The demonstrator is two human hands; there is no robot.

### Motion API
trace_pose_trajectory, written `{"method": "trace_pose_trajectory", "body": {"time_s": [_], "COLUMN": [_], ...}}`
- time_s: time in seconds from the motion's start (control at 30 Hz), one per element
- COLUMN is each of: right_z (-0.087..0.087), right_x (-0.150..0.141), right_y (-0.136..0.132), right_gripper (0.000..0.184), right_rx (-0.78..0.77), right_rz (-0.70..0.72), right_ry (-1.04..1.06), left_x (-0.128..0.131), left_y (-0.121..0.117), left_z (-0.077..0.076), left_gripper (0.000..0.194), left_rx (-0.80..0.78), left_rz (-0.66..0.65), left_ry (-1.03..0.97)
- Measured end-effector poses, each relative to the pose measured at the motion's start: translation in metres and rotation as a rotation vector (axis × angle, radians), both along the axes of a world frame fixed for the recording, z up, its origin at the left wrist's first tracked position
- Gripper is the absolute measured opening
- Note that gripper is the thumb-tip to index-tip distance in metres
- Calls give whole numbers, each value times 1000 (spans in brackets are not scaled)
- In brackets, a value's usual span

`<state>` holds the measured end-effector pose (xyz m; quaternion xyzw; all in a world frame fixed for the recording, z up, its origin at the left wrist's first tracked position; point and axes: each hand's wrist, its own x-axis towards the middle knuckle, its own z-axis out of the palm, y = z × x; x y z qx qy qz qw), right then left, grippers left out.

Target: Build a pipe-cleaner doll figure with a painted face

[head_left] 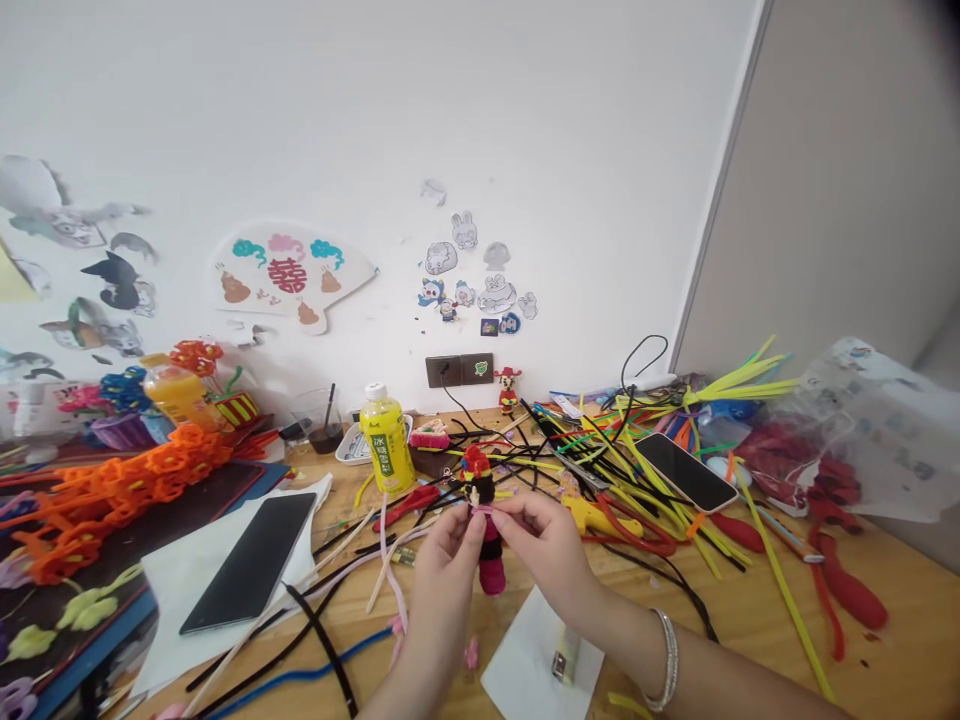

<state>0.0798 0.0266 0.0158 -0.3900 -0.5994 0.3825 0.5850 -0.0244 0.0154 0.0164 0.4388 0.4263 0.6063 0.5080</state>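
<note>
A small pipe-cleaner doll (484, 520) with a red hat, black hair and a magenta body is held upright above the wooden table (750, 640). My left hand (442, 580) pinches it from the left at neck height. My right hand (551, 550), with a silver bracelet on the wrist, pinches a thin pink strand at the same spot from the right. Both hands are closed on the doll.
Loose pipe cleaners (637, 470) lie in a heap behind the hands, with a phone (686, 470) on them. Another phone (251, 560) lies on white paper at left, near a yellow bottle (386, 440) and orange pipe-cleaner flowers (135, 480). A lighter (564, 660) rests on paper below the hands.
</note>
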Motion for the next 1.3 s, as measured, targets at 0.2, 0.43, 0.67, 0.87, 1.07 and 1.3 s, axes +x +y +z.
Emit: {"method": "trace_pose_trajectory", "body": {"time_s": [0.2,0.43,0.67,0.87,1.07,1.3], "right_z": [0,10,-1,-34,-37,-35], "right_x": [0,18,92,106,101,117], "right_y": [1,4,28,43,51,51], "right_gripper": [14,18,25,25,19,24], "right_rx": [76,195,32,-12,35,145], "right_rz": [-14,119,-144,-408,-438,-286], "right_ry": [-77,-404,-959,-1448,-1518,-1437], "left_x": [3,-4,-11,-2,-3,-5], "left_y": [-1,8,21,17,11,11], "left_z": [-2,-5,-8,-8,-28,-34], "left_gripper": [29,29,29,22,16,20], "left_rx": [-14,-49,-94,-172,-279,-318], "left_rz": [-80,-61,-68,-218,-229,-80], "left_ry": [-98,-112,-86,-222,-313,-260]}}
